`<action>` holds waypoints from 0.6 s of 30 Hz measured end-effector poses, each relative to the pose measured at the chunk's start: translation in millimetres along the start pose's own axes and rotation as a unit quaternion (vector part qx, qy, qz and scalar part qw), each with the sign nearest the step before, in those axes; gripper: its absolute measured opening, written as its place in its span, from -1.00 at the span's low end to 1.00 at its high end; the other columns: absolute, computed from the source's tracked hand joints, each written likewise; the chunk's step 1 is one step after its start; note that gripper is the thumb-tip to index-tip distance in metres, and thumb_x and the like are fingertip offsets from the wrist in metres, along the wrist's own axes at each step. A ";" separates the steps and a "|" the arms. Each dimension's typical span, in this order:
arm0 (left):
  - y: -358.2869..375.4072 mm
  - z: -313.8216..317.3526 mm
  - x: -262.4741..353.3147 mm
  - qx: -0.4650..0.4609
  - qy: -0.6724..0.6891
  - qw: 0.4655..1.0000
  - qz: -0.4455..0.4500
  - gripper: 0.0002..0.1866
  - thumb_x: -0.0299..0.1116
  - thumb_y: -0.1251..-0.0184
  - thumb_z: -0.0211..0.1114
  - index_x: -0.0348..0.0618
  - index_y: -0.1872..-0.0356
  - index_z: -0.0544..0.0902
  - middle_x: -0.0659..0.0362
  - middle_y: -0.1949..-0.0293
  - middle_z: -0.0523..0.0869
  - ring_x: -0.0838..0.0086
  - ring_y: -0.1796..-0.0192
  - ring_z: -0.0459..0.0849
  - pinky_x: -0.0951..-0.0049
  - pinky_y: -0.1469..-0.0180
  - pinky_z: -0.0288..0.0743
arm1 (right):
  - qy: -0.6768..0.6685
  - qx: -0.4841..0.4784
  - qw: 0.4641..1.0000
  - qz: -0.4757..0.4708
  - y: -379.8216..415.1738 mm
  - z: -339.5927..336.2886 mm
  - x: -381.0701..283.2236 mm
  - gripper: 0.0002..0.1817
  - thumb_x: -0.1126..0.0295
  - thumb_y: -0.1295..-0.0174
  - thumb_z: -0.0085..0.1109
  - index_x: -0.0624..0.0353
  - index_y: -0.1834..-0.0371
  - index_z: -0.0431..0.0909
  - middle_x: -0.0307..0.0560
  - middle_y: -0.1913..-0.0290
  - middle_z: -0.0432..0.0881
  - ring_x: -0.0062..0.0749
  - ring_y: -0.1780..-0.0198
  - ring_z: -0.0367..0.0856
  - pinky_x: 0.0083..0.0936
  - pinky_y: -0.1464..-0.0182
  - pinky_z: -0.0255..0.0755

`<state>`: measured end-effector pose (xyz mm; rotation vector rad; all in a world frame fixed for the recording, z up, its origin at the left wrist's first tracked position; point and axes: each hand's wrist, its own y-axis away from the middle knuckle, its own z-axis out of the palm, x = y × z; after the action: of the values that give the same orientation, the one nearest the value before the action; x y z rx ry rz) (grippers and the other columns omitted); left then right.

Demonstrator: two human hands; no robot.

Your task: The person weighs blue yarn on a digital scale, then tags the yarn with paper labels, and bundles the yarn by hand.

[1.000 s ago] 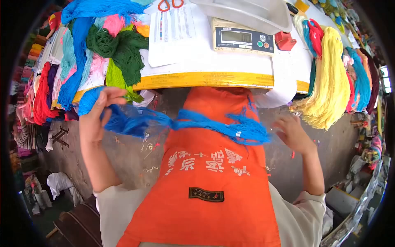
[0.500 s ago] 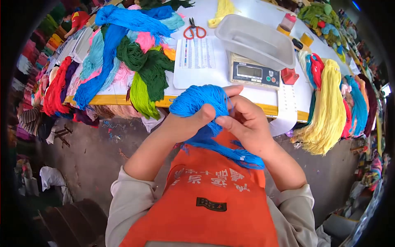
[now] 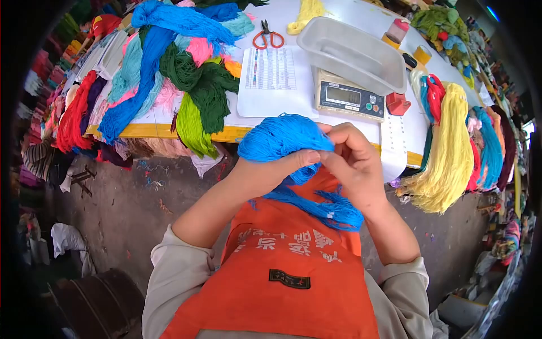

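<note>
A bundle of blue yarn (image 3: 282, 138) is held up in front of the table edge, with a loose tail hanging over the orange apron. My left hand (image 3: 271, 174) is wrapped round the bundle from below, its thumb lying across the front. At the bundle's right side, my right hand (image 3: 354, 161) pinches at the yarn with thumb and forefinger close together; the strands between them are too small to make out. Beyond the hands lie a printed sheet (image 3: 271, 85) and a digital scale (image 3: 347, 99) bearing a clear plastic tub (image 3: 353, 53).
Blue, green and pink yarn (image 3: 212, 93) covers the table's left part. Red-handled scissors (image 3: 268, 38) lie behind the sheet. A red block (image 3: 397, 104) sits beside the scale. Yellow yarn (image 3: 449, 152) hangs over the right edge. A brown drum (image 3: 99, 305) stands at lower left.
My left thumb has come down across the bundle towards my right fingers. My right hand has shifted slightly right, and the bundle has turned a little.
</note>
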<state>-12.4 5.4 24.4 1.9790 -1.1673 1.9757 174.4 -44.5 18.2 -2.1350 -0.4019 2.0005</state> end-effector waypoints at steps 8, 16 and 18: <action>-7.8 4.0 -11.0 -0.022 0.048 0.998 0.041 -0.78 -0.40 -0.33 0.35 -0.30 0.08 0.69 0.12 0.14 0.69 0.33 -0.05 0.65 0.31 -0.12 0.47 | -0.105 -0.021 0.989 0.105 -1.2 -5.7 -3.8 -0.89 0.60 -0.26 0.19 0.14 0.21 0.55 -0.43 0.40 0.52 -0.84 0.48 0.29 -0.79 0.43 0.15; -0.2 3.8 -16.4 0.047 0.349 0.930 -0.107 -0.80 -0.50 -0.25 0.16 -0.30 0.12 0.59 0.07 0.27 0.65 0.44 0.22 0.62 0.45 0.11 0.47 | -0.283 -0.050 0.924 0.252 -0.1 -18.1 -1.8 -0.92 0.39 -0.37 0.15 0.09 0.26 0.48 -0.31 0.40 0.54 -0.78 0.57 0.23 -0.74 0.52 0.13; 0.9 -1.1 -8.5 -0.017 0.325 0.927 -0.187 -0.79 -0.39 -0.37 0.17 -0.30 0.10 0.61 0.21 0.46 0.57 0.60 0.49 0.50 0.57 0.43 0.32 | -0.242 -0.094 0.935 0.242 7.2 -16.9 4.0 -0.86 0.29 -0.40 0.18 0.07 0.24 0.49 -0.37 0.44 0.46 -0.79 0.56 0.19 -0.75 0.54 0.08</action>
<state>-12.6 9.1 16.6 1.2244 -0.6016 2.1102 191.9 -49.2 13.3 -1.9571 -0.1381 2.8912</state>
